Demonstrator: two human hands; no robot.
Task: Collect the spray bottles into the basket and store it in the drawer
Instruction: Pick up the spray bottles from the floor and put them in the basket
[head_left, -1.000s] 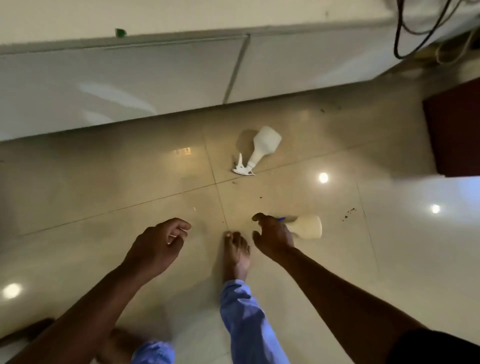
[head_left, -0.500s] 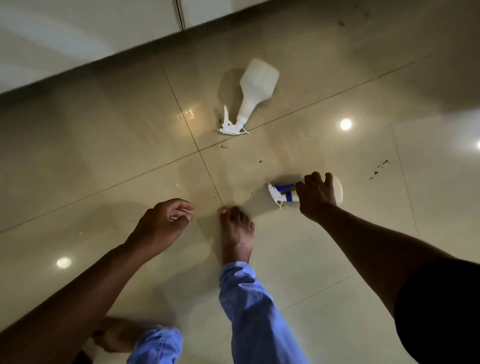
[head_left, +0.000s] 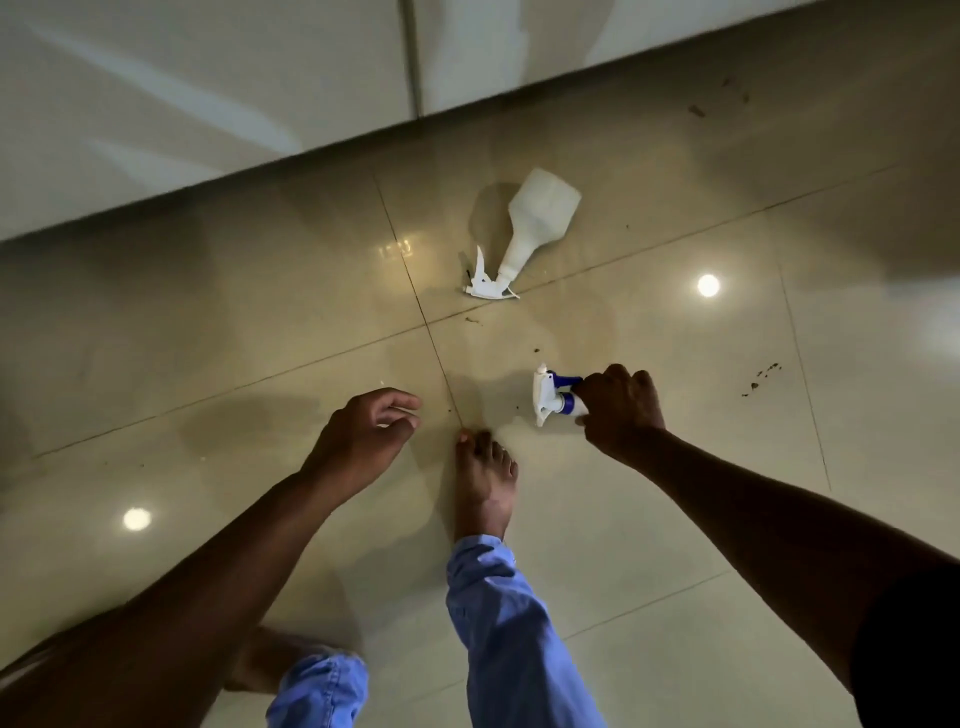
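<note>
Two spray bottles are on the glossy beige tile floor. A white spray bottle with a white trigger head lies on its side further off, nozzle pointing towards me. My right hand is shut on the blue-and-white spray bottle; only its trigger head and blue collar show past my fingers, the body is hidden. My left hand hovers above the floor with its fingers loosely curled and nothing in it. No basket or drawer handle is in view.
A white cabinet front with a vertical seam runs along the far side of the floor. My bare right foot in blue trousers stands between my hands. Small dark crumbs lie to the right.
My right hand has closed around the blue-and-white bottle's neck and the bottle body is now hidden under it. The camera has dipped lower and nearer the floor. My left hand has barely moved.
</note>
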